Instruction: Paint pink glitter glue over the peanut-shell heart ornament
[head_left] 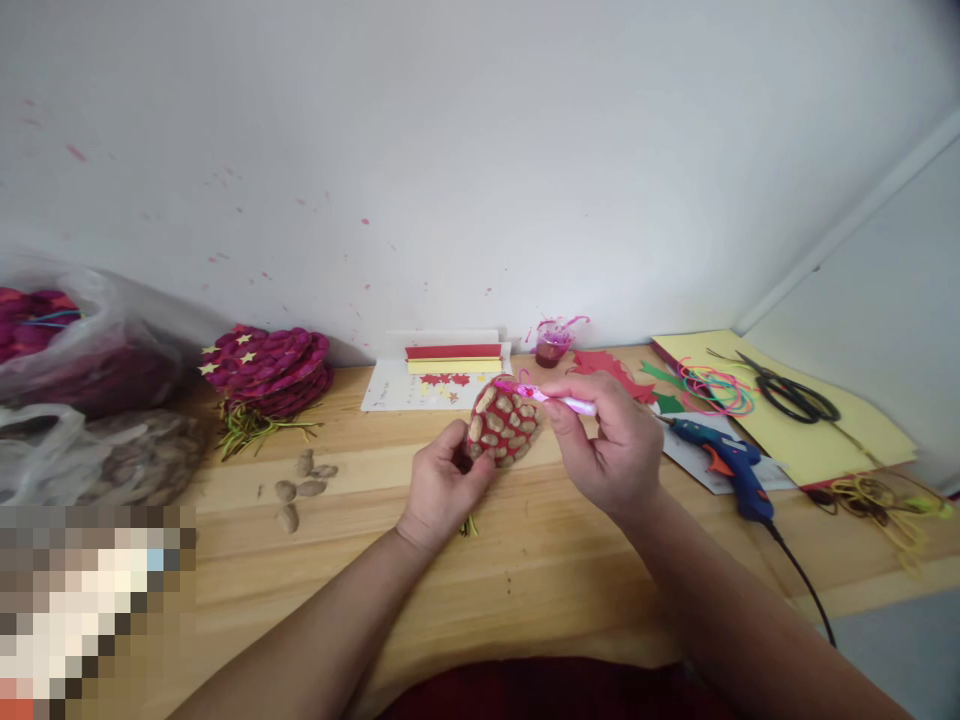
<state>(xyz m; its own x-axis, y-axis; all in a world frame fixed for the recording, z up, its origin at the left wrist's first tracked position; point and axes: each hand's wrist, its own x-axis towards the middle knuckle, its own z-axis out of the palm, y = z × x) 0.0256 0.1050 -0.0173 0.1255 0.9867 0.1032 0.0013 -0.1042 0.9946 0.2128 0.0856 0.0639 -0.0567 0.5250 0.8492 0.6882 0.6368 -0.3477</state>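
My left hand (444, 482) is closed on the lower left edge of a red, rounded piece covered with peanuts (504, 428), held up over the wooden table. Between the thumb and fingers of my right hand (606, 436) is a pinkish-white brush (568, 401). Its tip, wet with pink paint, touches or nearly touches the top edge of the peanut piece. Behind, near the wall, stands a small clear cup (552, 348) with dark red paint and pink smears at its rim.
Painted peanut pieces (266, 370) are stacked at the left beside plastic bags (112, 440). Loose peanuts (300, 489) lie on the table (450, 620). At the right are a blue glue gun (731, 460) with its cord, black scissors (799, 395), coloured strings (712, 388) and yellow paper (847, 430).
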